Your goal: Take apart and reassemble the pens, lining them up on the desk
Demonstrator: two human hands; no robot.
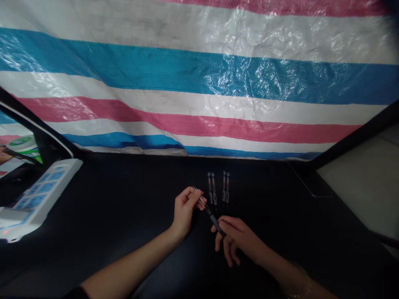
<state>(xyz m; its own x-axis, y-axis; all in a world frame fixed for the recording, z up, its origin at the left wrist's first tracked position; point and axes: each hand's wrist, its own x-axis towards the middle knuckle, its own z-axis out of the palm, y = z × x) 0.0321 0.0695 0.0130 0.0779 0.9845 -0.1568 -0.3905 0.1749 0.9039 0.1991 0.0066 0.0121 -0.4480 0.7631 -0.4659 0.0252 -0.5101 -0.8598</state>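
My left hand pinches the far end of a dark pen that slants across the black table. My right hand grips the pen's near end between thumb and forefinger, the other fingers hanging loose. Just beyond the hands, several similar pens lie side by side in two pairs on the table, pointing away from me.
A white power strip with blue sockets lies at the left edge. A striped blue, pink and white plastic tarp hangs behind the table. A pale floor shows at the right past the table's edge.
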